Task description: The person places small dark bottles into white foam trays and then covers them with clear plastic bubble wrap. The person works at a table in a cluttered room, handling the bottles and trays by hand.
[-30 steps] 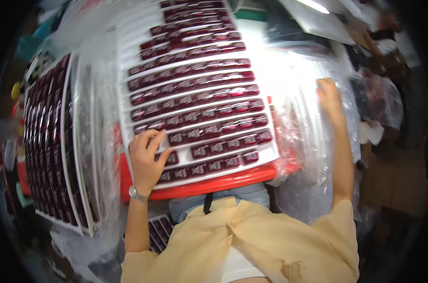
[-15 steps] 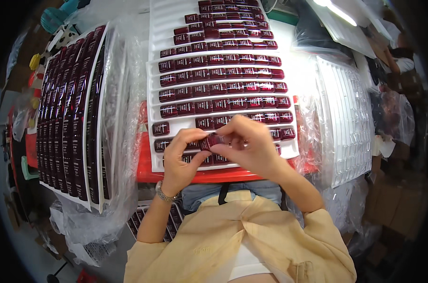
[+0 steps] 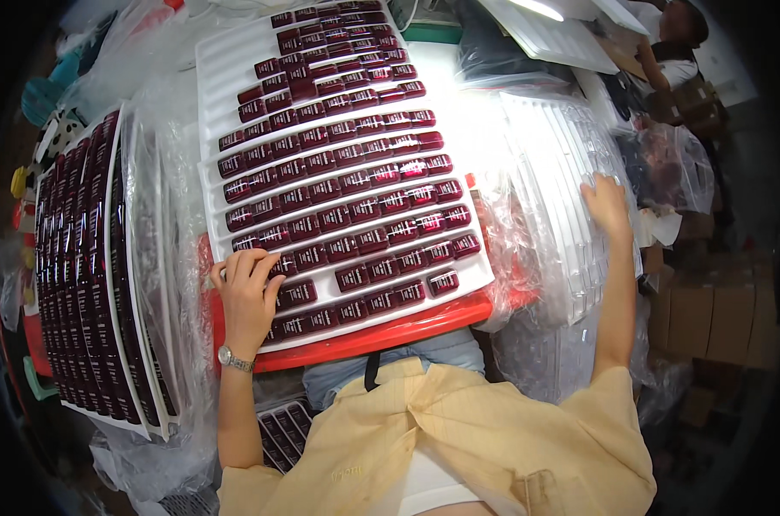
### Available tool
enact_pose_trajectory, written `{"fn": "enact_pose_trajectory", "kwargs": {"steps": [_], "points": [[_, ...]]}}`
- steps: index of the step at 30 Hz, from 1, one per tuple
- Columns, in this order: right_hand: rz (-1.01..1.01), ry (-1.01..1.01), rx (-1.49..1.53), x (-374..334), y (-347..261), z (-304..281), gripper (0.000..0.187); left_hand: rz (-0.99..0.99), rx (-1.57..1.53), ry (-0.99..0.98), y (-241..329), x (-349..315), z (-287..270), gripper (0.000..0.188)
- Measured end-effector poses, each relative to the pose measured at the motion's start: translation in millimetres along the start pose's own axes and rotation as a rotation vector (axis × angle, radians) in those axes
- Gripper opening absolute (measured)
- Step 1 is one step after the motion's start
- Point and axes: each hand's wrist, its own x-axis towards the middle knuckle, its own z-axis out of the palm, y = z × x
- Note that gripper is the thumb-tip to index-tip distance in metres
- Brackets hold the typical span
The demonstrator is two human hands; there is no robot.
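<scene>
Rows of small dark-red bottles [image 3: 370, 239] with pale lettering lie in a white moulded tray [image 3: 328, 285]. Over the left ends of the lower rows sits my left hand [image 3: 249, 288], its fingers bent and apart, fingertips against the bottles; nothing shows lifted in it. A gap shows in the second row from the front, just right of this hand. My right hand [image 3: 608, 205] is stretched far out to the right. Its spread fingers are over a white tray of clear plastic pieces [image 3: 557, 206], and whether a fingertip touches one is too small to tell.
Trays of dark bottles [image 3: 80, 275] lean in a stack at the left, wrapped in clear plastic film [image 3: 162, 224]. The bottle tray lies on a red table [image 3: 373, 331]. Cardboard boxes [image 3: 716, 318] stand at the right. Another person [image 3: 669, 52] is at the far right.
My hands have parted: both were together on one bottle above the tray. The right has swung to the clear pieces, the left has come down to the tray's left side. My view has turned rightward.
</scene>
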Motion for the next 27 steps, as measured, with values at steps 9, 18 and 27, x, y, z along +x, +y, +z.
{"fn": "enact_pose_trajectory", "kwargs": {"steps": [9,18,27], "points": [[-0.247,0.25,0.286,19.5,36.1,26.9,0.026,-0.162,-0.136,0.04,-27.9,-18.7,-27.3,0.03],[-0.338,-0.488,1.652,-38.5,-187.3,-69.1,0.019,-0.061,-0.381,0.201,20.2,-4.8,-19.9,0.035],[-0.644,-1.09,1.624,-93.0,-342.0,-86.5,0.02,-0.198,-0.55,0.308,23.1,-16.1,-14.2,0.035]]}}
